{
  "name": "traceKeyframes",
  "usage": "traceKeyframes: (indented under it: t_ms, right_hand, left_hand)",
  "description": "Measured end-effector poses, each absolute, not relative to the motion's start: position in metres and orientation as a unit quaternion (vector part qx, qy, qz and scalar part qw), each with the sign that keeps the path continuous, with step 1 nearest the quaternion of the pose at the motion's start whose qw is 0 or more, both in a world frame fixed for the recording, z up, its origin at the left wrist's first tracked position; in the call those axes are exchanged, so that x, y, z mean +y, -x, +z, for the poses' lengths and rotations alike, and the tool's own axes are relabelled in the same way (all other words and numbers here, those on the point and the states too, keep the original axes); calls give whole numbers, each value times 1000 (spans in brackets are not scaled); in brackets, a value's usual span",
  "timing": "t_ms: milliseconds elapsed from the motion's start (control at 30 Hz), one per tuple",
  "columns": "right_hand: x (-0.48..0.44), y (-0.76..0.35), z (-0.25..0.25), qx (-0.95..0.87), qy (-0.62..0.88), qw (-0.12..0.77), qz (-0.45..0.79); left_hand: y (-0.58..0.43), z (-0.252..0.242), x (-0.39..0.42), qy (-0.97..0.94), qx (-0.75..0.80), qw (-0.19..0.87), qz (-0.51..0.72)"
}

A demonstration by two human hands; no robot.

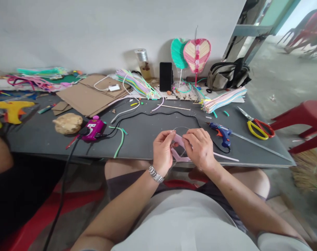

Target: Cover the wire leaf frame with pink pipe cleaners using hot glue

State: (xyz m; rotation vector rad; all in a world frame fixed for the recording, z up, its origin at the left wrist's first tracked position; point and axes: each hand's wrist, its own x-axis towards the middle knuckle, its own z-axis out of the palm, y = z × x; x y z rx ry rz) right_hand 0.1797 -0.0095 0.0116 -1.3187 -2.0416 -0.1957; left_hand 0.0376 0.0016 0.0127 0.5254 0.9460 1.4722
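Observation:
Close to the table's front edge, my left hand (pixel 163 150), with a metal watch on its wrist, pinches a pale pink pipe cleaner (pixel 180 159) bent around a thin wire loop (pixel 182 127). My right hand (pixel 200 146) is closed on the same pink strip from the other side, its fingertips near those of the left. A loose pink end sticks out to the right beneath the right hand. The fingers hide part of the wire and the strip. A blue glue gun (pixel 222 134) with a clear glue stick lies just right of my right hand.
Red-and-yellow scissors (pixel 257 127) lie at the right. Pipe cleaner bundles (pixel 223 100), a phone (pixel 165 76) and heart-shaped fans (pixel 197 55) are at the back. A purple power socket (pixel 93 129), its black cable and a yellow glue gun (pixel 14 111) are leftward, beside another person's arm.

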Motion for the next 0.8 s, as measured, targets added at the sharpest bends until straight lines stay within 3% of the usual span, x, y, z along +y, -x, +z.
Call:
traceKeyframes:
  t_ms: [300,467,700,800]
  right_hand:
    - [-12,-172,11,-800,491,342,-46]
    - [-6,-183,34,-802,489,336,-69]
    - [8,-194,60,-812,462,350,63]
    - [14,-195,65,-776,472,379,178]
  left_hand:
    - [-42,6,-2,-232,403,616,636]
    - [-42,10,-3,-270,405,613,623]
    - [-46,14,0,-318,400,587,627]
    - [-45,16,0,-352,408,537,649]
